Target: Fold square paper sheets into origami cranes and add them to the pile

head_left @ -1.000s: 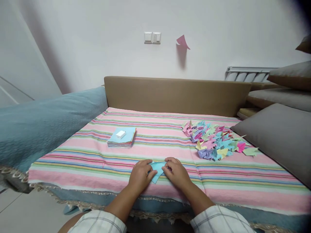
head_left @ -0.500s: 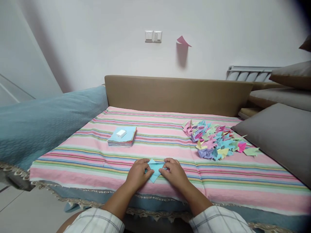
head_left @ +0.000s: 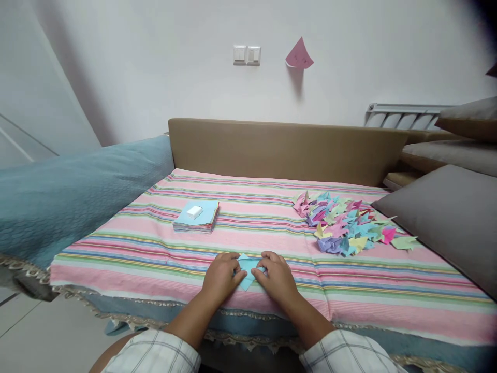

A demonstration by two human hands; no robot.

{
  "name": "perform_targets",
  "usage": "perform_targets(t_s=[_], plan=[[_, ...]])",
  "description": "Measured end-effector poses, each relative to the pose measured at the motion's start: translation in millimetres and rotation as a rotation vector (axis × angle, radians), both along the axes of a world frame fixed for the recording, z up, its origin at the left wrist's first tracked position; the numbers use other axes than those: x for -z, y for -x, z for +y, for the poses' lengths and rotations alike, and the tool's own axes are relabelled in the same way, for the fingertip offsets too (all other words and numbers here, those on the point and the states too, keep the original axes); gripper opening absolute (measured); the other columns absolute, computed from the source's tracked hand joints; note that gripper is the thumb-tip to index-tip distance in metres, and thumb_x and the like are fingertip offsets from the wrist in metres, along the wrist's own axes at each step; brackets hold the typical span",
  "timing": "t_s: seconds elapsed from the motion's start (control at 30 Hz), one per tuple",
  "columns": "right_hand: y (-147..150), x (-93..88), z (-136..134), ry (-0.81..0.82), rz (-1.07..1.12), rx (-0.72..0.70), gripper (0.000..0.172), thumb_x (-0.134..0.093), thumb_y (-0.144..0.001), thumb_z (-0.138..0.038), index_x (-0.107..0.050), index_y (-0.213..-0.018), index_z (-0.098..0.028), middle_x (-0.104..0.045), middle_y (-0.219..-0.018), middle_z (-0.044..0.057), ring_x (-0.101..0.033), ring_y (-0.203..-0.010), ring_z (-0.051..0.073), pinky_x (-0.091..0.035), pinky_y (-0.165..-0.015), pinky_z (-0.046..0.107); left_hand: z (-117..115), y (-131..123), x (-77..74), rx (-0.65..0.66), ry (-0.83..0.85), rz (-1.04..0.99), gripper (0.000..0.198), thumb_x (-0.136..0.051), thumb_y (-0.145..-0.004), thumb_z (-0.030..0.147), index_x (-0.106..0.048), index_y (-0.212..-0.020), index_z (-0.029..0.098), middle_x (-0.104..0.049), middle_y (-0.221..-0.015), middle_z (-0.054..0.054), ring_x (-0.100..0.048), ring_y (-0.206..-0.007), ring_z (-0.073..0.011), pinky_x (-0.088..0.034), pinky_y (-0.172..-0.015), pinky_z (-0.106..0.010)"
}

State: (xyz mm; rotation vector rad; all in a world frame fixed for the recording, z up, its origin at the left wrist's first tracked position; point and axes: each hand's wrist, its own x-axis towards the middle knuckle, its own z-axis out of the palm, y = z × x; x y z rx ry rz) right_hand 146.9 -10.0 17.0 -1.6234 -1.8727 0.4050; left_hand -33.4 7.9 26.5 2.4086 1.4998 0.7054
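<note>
A small light-blue sheet of origami paper, partly folded, lies on the striped cloth near its front edge. My left hand pinches its left side, the thumb resting on top. On the opposite side my right hand grips the paper between thumb and curled fingers. Parts of both side edges are hidden under the fingers. One pointed corner shows at the top and another at the bottom, between the hands.
A stack of coloured paper squares with a small white block on top sits to the left. Many folded paper shapes are heaped at the right, beside a grey cushion. A pink paper hangs from the wall.
My right hand has shifted slightly left over the blue paper; my left hand has hardly moved. The pink paper at the wall has flapped upward. The view has shifted slightly.
</note>
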Motion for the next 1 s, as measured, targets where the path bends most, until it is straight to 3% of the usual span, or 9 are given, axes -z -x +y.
perform_targets(t_s=[0.33,0.7,1.0], plan=[[-1,2.7,3,0.052,0.018,0.003,0.014,-0.061,-0.076,-0.031,-0.070,-0.068,-0.024,-0.059,-0.115,0.006,-0.050,-0.108,0.026,-0.038,-0.091,0.040,0,0,-1.2,-0.005,0.004,-0.038,0.016,-0.060,-0.078,0.029,-0.068,-0.068,0.021,-0.067,-0.107,-0.007,-0.058,-0.102,-0.0234,-0.043,-0.091,-0.039],[-1,5.1,2,0.031,-0.035,-0.008,0.008,-0.064,-0.073,-0.028,-0.070,-0.069,-0.024,-0.060,-0.115,0.006,-0.050,-0.107,0.026,-0.039,-0.090,0.040,2,1,4.0,0.005,-0.014,-0.038,0.009,-0.068,-0.071,0.025,-0.064,-0.065,0.019,-0.066,-0.108,-0.009,-0.057,-0.104,-0.0255,-0.042,-0.090,-0.040],[1,1.1,0,0.031,-0.095,-0.012,0.011,-0.063,-0.075,-0.029,-0.069,-0.068,-0.024,-0.060,-0.116,0.006,-0.050,-0.107,0.027,-0.039,-0.088,0.040,1,-1,-7.2,-0.003,0.016,0.088,0.009,-0.070,-0.071,0.023,-0.065,-0.064,0.019,-0.067,-0.109,-0.008,-0.057,-0.103,-0.0266,-0.045,-0.088,-0.039]])
